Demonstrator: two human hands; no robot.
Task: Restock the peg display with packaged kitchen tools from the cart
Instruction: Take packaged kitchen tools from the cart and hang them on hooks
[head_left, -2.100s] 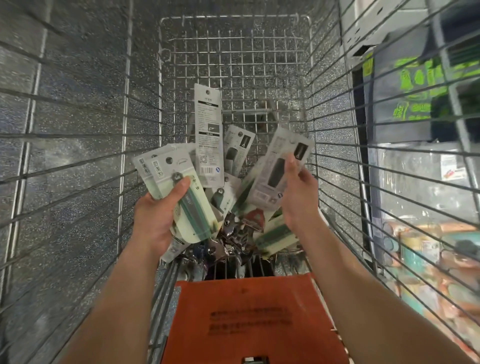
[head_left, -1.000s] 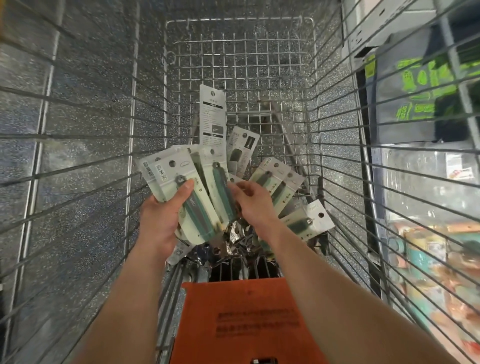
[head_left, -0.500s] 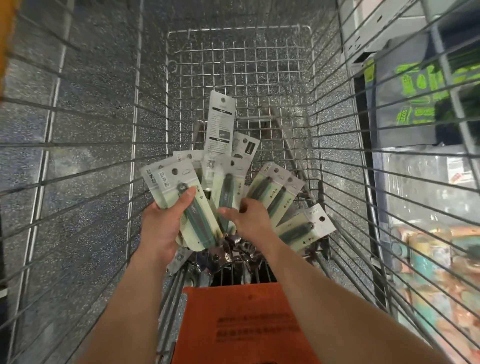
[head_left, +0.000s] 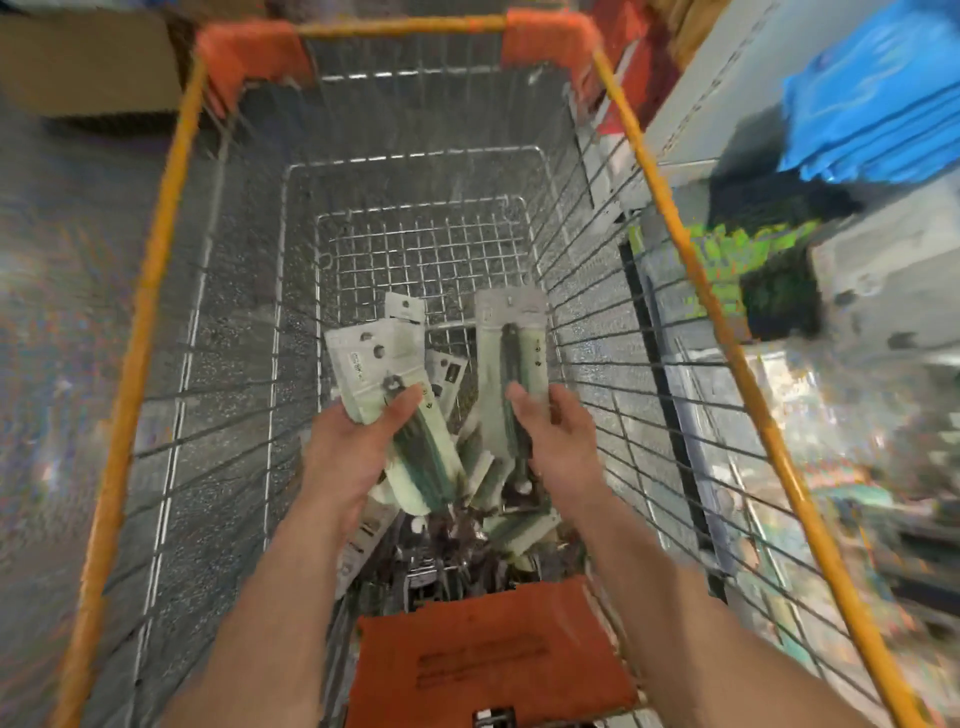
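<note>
Both my hands are down inside the wire cart (head_left: 156, 291). My left hand (head_left: 353, 452) grips a small stack of pale green carded kitchen tools (head_left: 379, 369), thumb across the front card. My right hand (head_left: 558, 441) holds another carded tool (head_left: 511, 353) upright, lifted above the pile. More packaged tools (head_left: 509, 530) lie loose in the cart's near end, partly hidden by my hands. The frame is blurred by head motion.
The cart has an orange rim and an orange child-seat flap (head_left: 488, 660) at its near end. A store shelf (head_left: 883, 260) with blue and green goods runs along the right. A cardboard box (head_left: 88, 62) sits on the floor at far left.
My right hand has pulled one carded tool out of the pile and raised it. The left hand keeps its stack. The view has pulled back and up, showing the whole cart.
</note>
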